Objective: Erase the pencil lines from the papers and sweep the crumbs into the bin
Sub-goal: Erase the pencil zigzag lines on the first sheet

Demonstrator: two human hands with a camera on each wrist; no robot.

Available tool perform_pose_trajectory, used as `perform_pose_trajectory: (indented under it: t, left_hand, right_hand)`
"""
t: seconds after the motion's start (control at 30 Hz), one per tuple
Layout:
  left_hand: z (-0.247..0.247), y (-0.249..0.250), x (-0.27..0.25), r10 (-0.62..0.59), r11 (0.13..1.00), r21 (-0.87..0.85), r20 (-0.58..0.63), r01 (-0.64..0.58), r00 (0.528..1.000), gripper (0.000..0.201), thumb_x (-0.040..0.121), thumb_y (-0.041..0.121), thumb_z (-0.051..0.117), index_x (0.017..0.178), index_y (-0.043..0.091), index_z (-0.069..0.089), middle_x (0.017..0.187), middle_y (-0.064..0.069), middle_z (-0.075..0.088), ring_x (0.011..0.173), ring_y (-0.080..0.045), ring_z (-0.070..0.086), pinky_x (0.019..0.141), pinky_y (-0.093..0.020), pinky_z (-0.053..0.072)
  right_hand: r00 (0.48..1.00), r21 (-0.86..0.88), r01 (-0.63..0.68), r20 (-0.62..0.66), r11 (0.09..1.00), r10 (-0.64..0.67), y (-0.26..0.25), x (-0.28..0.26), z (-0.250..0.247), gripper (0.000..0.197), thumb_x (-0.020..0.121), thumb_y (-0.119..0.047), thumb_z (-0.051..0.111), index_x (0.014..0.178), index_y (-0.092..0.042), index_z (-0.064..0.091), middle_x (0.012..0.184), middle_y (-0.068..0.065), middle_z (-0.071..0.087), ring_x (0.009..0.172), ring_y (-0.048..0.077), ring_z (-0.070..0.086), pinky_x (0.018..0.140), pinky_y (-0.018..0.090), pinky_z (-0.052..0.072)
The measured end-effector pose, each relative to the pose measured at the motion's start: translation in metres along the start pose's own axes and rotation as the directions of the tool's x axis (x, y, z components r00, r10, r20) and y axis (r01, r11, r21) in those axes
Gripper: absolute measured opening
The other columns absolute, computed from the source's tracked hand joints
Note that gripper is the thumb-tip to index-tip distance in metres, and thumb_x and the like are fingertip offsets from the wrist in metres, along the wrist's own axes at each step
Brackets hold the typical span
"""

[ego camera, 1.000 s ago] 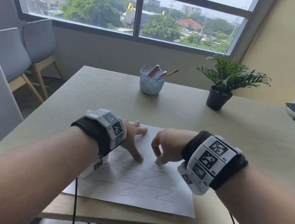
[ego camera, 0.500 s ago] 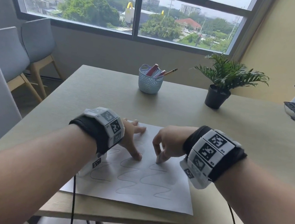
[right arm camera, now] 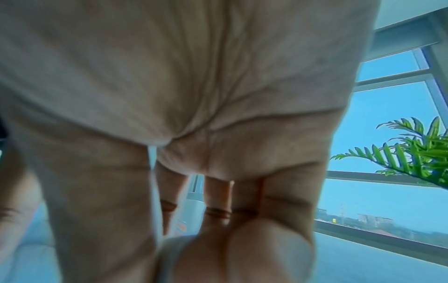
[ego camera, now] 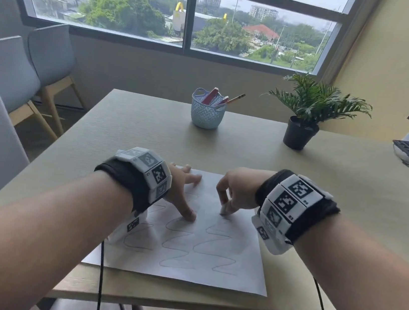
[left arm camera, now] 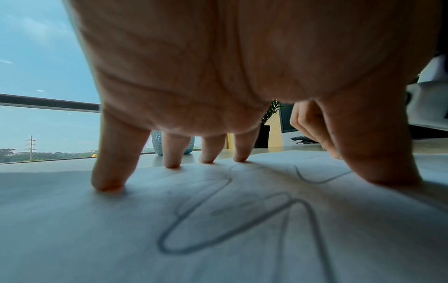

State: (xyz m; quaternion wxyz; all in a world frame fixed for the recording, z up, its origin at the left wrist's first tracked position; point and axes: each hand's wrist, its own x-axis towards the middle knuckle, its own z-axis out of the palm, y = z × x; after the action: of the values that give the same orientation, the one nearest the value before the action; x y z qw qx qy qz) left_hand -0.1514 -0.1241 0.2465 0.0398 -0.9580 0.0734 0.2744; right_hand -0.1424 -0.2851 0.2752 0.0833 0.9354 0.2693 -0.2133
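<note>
On the desk (ego camera: 299,184), left hand (ego camera: 180,190) spreads flat on paper (ego camera: 210,255) while right hand (ego camera: 234,193) pinches eraser (ego camera: 224,209); rubbing short and light should avoid creasing.

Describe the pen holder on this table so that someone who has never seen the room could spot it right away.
Look at the beige table under the window. At its far edge stands a small pale blue perforated basket with a pencil sticking out. The black-potted plant beside it is dark and leafy.

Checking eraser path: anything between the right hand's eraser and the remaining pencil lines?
Nothing visible. The right hand pinches the eraser on the paper; wavy pencil lines lie bare below it. The left hand presses the sheet beside them.
</note>
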Motion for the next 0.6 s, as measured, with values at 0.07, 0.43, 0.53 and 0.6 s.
perform_pose_trajectory:
  t: [0.07, 0.43, 0.53, 0.6]
  left_hand:
    - [0.0, 0.0, 0.0, 0.001, 1.0, 0.005, -0.001, -0.001, 1.0, 0.11, 0.067, 0.077, 0.06, 0.15, 0.044, -0.005, 0.159, 0.01, -0.009, 0.147, -0.023, -0.001, 0.117, -0.05, 0.007]
    - [0.001, 0.0, -0.001, 0.0, 1.0, 0.007, -0.001, 0.0, 1.0, 0.11, 0.067, 0.077, 0.06, 0.149, 0.043, -0.005, 0.159, 0.01, -0.009, 0.147, -0.023, -0.001, 0.116, -0.05, 0.007]
    - [0.001, 0.0, 0.0, 0.003, 1.0, -0.002, 0.002, -0.003, 1.0, 0.11, 0.068, 0.076, 0.061, 0.149, 0.043, -0.005, 0.159, 0.01, -0.01, 0.147, -0.023, -0.001, 0.117, -0.049, 0.006]
    - [0.001, 0.0, -0.001, 0.002, 1.0, -0.002, -0.001, -0.002, 1.0, 0.11, 0.068, 0.076, 0.061, 0.149, 0.042, -0.005, 0.159, 0.01, -0.01, 0.147, -0.023, -0.001, 0.117, -0.049, 0.006]
  right_hand:
    - [1.0, -0.034, 0.026, 0.002, 0.999, -0.026, -0.003, -0.004, 0.003, 0.013, 0.086, -0.026, 0.07, 0.094, -0.016, 0.066, 0.081, -0.003, 0.059, 0.063, 0.011, 0.05, 0.049, 0.02, 0.033]
    - [1.0, -0.024, -0.003, -0.023, 1.0, 0.002, 0.003, -0.003, 0.003, 0.012, 0.086, -0.025, 0.07, 0.092, -0.016, 0.066, 0.078, -0.003, 0.057, 0.063, 0.01, 0.047, 0.049, 0.02, 0.033]
    - [0.999, -0.017, 0.034, -0.001, 0.999, -0.034, 0.003, -0.008, 0.011, 0.012, 0.085, -0.026, 0.07, 0.083, -0.018, 0.063, 0.079, -0.003, 0.059, 0.06, 0.008, 0.047, 0.049, 0.02, 0.034]
    - [0.999, 0.005, 0.042, 0.02, 0.999, -0.042, 0.004, -0.012, 0.012, 0.014, 0.084, -0.03, 0.071, 0.085, -0.018, 0.065, 0.085, -0.002, 0.062, 0.068, 0.013, 0.052, 0.056, 0.023, 0.041]
